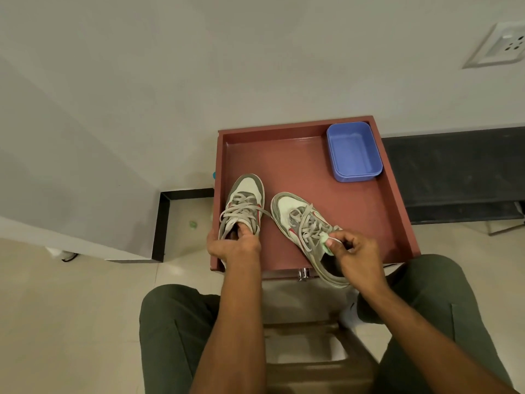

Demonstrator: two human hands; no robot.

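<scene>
Your left hand curls its fingers round the left sneaker at the collar. Your right hand pinches a small green pad against the right sneaker. Both shoes sit in a red-brown drawer beside a blue tub, over cream floor tiles, by a white wall.

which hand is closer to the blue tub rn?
Right. The right hand pinches a small green thing at the right shoe, directly below the blue tub in the view. The left hand grips the left shoe at its collar, farther off at the tray left edge.
</scene>
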